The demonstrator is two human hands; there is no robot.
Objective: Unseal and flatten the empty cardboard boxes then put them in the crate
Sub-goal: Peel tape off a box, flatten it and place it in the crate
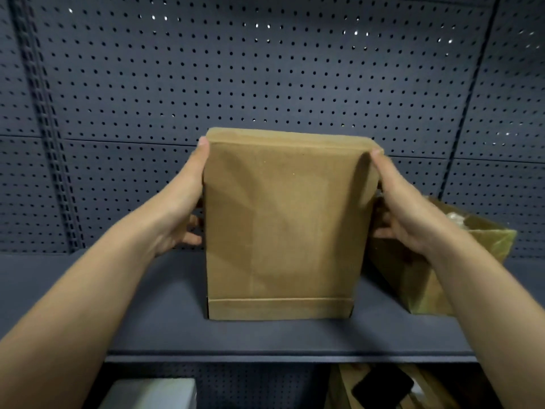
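Both hands grasp the tall brown cardboard box (pixel 283 219). The left hand (pixel 180 208) is on its left side and the right hand (pixel 407 214) on its right. Each thumb is pressed on the front near the top, with the fingers wrapped round towards the back.

The box stands upright on the dark shelf (pixel 147 305), near the front edge. It looks closed and not yet flattened.

Just beside it, behind the right wrist, sits a second, open box (pixel 483 240) with something pale inside that I cannot make out.

Squeezing only the side walls could buckle them, and the box might then slip as it comes off the shelf. Drawing the right arm back could catch the open box and drag it forward.

I count two hands, two boxes on this shelf, and one pegboard wall (pixel 265 69) behind. No crate is in sight. On the level below there is a grey block (pixel 153 394) and some flat cardboard (pixel 342 388), partly hidden.
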